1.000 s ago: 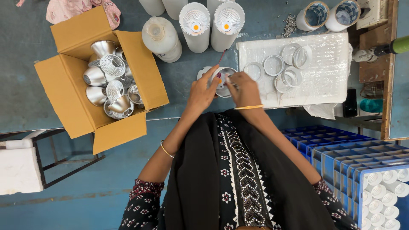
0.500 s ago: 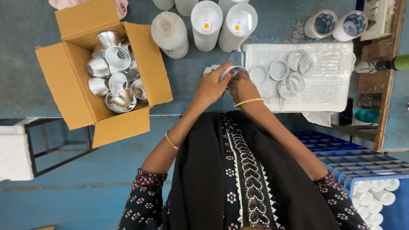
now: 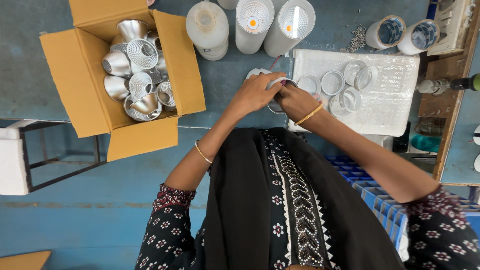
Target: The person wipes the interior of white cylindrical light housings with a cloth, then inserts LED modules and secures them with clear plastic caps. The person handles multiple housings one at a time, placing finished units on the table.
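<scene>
My left hand point(image 3: 254, 92) and my right hand point(image 3: 295, 100) meet over a white cylindrical lamp housing point(image 3: 274, 86) lying on the blue-grey table point(image 3: 235, 75). Both hands grip it; fingers cover most of it, and only its white rim and round opening show. Just right of my hands, several white rings point(image 3: 334, 82) lie on a white bubble-wrap sheet point(image 3: 390, 95).
An open cardboard box point(image 3: 75, 75) of shiny silver reflector cups point(image 3: 137, 70) sits at left. Three upright white lamp housings point(image 3: 252, 22) stand at the table's far side, with two more cylinders point(image 3: 387, 31) at right. Blue crates point(image 3: 380, 192) are below right.
My hands stay together on the housing, and a thin tool seen above them before is no longer visible. The view has shifted, with the table contents sitting slightly higher.
</scene>
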